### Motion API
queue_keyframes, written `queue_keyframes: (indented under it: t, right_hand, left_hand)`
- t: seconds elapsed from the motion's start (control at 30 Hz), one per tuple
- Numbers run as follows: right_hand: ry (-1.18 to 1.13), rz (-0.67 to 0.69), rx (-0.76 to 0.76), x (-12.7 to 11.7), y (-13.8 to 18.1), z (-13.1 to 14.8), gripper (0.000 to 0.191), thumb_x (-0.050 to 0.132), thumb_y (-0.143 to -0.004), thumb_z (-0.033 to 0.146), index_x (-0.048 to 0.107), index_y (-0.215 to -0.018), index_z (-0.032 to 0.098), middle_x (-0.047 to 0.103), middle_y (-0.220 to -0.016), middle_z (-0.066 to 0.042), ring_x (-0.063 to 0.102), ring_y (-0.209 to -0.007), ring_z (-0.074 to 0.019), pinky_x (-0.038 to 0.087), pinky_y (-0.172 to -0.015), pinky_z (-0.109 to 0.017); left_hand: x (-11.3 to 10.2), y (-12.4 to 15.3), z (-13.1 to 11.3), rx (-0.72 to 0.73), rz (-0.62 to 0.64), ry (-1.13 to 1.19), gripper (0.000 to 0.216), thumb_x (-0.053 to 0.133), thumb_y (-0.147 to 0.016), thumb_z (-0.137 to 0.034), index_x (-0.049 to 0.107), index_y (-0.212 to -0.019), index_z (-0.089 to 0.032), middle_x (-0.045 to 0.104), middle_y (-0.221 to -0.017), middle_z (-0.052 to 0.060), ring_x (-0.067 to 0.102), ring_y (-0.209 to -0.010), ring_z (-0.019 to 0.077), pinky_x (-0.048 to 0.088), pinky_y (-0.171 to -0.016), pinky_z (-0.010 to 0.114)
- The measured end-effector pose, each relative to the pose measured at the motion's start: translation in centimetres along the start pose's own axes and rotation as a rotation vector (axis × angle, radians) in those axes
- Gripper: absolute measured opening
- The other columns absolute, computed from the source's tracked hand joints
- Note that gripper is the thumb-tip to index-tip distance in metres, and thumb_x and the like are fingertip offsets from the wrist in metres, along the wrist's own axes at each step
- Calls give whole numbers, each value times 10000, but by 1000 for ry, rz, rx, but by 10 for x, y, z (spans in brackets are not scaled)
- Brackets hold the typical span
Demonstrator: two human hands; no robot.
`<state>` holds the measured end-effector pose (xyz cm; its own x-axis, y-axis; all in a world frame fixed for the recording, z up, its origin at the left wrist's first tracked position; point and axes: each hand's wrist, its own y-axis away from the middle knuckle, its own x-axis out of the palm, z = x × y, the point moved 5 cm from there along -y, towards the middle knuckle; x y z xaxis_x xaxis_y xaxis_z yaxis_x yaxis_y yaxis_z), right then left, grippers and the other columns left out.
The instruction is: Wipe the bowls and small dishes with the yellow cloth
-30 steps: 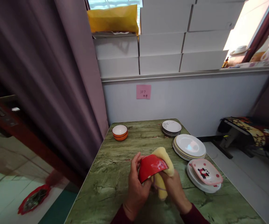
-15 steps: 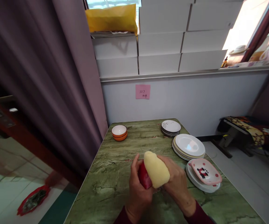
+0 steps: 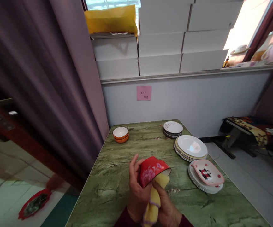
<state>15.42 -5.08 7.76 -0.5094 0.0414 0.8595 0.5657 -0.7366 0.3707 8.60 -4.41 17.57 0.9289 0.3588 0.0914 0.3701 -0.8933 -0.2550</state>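
We clasp the red bowl (image 3: 151, 170) in the left hand (image 3: 135, 186), tilted above the near middle of the green table (image 3: 112, 179). The right hand (image 3: 167, 209) clenches a soft yellow cloth (image 3: 154, 197) under its rim. We judge the bowl rigid, slippery and breakable: hold base and wall. Finish: glossy, pink flowers, white inside.

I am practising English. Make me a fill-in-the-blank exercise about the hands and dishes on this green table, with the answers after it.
The left hand grips a glossy red ceramic bowl painted with pink ____.
The soft cloth in the right hand is ____.
The picture on the pink square dish shows a ____.
The stacked orange bowls stand at the far ____ corner of the green table.
Answers: flowers; yellow; panda; left.
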Motion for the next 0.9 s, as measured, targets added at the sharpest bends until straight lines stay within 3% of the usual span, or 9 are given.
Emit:
queue_keyframes:
  t: [0.13,0.23,0.3,0.37,0.4,0.5,0.6,0.73,0.9]
  right_hand:
    - [100,-116,-94,-10,-4,15,608,852,-647,500,694,-1083,107,771,-927,-130,723,-857,-276,552,-789,-356]
    - [291,-220,-281,-21,-7,46,628,827,-672,499,656,-1143,119,766,-964,-117,718,-835,-269,556,-768,-360]
    - [542,-279,-470,-26,-3,74,570,789,-698,480,660,-1132,134,764,-974,-105,712,-842,-277,559,-750,-364]
    - [956,-352,-649,-26,4,102,385,726,-724,420,708,-992,144,759,-836,-90,695,-750,-279,545,-664,-361]
    - [1167,-345,-789,-21,10,114,332,670,-763,361,711,-1022,157,762,-902,-96,697,-797,-284,544,-702,-371]
    - [1674,-334,-1174,0,32,132,401,547,-812,208,670,-1192,175,737,-1099,-120,686,-967,-290,533,-826,-385]
    - [1980,-329,-1414,24,48,130,452,541,-851,191,617,-1295,161,713,-1161,-147,669,-1028,-286,515,-884,-378]
    - [2024,-325,-1534,41,55,121,424,540,-873,169,619,-1289,182,698,-1206,-139,657,-1082,-275,484,-947,-380]
    - [1647,-291,-1303,26,42,121,445,595,-776,172,652,-1218,191,724,-1141,-117,678,-1028,-268,526,-892,-367]
  left_hand:
    - [-3,-4,5,52,51,-84,737,684,-803,-266,346,-1458,-258,583,-1293,114,628,-1141,277,511,-967,421]
    - [-3,-7,3,77,114,-162,734,658,-806,-213,337,-1466,-252,585,-1300,120,631,-1143,278,499,-989,438]
    - [-3,-8,2,104,154,-179,777,653,-780,-175,320,-1479,-239,587,-1308,129,635,-1139,285,505,-986,444]
    - [-4,-7,2,141,178,-219,819,643,-737,-112,325,-1483,-225,579,-1336,139,609,-1191,301,471,-1041,471]
    - [-4,-5,3,162,191,-253,837,636,-706,-75,345,-1477,-219,568,-1364,144,579,-1239,313,433,-1085,493]
    - [1,0,8,224,240,-349,879,618,-641,-2,395,-1464,-213,503,-1467,155,466,-1366,346,321,-1169,552]
    - [9,5,16,249,247,-368,912,648,-656,-15,347,-1493,-214,466,-1504,170,433,-1394,355,318,-1166,574]
    - [13,6,21,210,154,-322,983,697,-616,-19,318,-1498,-230,477,-1494,164,466,-1367,358,369,-1139,534]
    - [3,4,12,148,76,-269,1038,716,-616,-34,252,-1520,-244,612,-1280,119,614,-1173,296,468,-1037,443]
